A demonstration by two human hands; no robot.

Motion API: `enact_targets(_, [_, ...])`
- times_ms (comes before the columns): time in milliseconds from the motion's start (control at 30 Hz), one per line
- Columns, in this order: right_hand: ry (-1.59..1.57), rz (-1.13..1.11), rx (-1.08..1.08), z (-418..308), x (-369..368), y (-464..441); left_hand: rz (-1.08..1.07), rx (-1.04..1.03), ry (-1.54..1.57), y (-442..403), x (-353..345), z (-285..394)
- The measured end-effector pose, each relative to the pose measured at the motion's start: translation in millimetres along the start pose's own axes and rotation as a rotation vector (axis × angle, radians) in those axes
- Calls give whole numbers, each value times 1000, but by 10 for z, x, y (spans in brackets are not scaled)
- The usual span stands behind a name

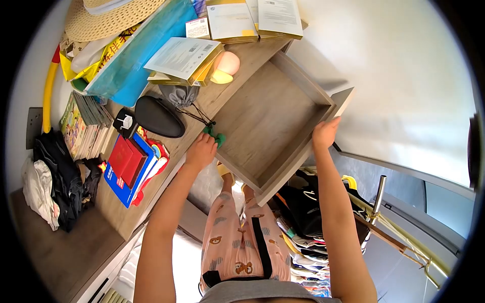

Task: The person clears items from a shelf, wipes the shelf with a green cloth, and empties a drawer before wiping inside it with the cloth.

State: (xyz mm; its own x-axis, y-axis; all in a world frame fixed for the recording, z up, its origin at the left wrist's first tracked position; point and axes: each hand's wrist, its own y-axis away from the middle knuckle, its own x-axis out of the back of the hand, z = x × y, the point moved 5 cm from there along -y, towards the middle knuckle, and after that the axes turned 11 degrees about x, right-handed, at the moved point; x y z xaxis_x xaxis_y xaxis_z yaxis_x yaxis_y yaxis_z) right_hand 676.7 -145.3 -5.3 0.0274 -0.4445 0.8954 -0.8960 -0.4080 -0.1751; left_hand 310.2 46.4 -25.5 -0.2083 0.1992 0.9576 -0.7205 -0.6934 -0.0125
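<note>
An open wooden drawer [262,121] with a bare bottom is pulled out from the wood-topped counter [169,139]. My right hand [325,134] is closed over the top edge of its front panel [290,174]. At the drawer's left side, on the counter edge, my left hand [201,150] has its fingers bent against a small green object [218,139], whose kind I cannot make out. Just above lie a grey drawstring pouch [179,94] with black cords and a black hard case [159,116].
Boxes [184,58], a peach-coloured rounded item [227,63], a blue bag [136,60] and a straw hat [108,20] crowd the counter's back. Books [86,126] and a red booklet [126,161] lie left. Below right are piled clothes [308,207] and a metal rack [379,197].
</note>
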Motion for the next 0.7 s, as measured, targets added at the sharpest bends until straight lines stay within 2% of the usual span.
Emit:
enact_targets(100, [-153,40,-6,81,-25,31,-124,-61,-229,141,28,517])
enact_targets(167, [-256,46,-24,141,4,33,-319,-59,-57,347,-103,954])
enact_targets(233, [-349,26,-57,116,13,45,-423,-44,193,440,-151,1279])
enact_targets(333, [-412,53,-82,187,-56,41,-621,326,651,335,-333,1462])
enact_targets(367, [-412,68,-87,213,-87,36,-549,587,988,313,-487,1431])
enact_targets(467, [-439,101,-93,258,-144,48,-509,706,1554,98,-709,1749])
enact_targets(500, [-464,109,-86,260,-142,51,-759,548,1367,141,-1027,1929])
enact_targets(533, [-489,116,-79,219,-100,54,-597,108,1010,40,-791,2269])
enact_targets(600, [-582,109,-92,203,-68,60,-525,81,770,-89,-755,2549])
enact_targets(667, [-615,148,-104,224,-81,64,-475,5,786,-309,-829,2663])
enact_targets(700, [-740,99,-197,277,-115,64,-451,-34,794,-434,-901,2701])
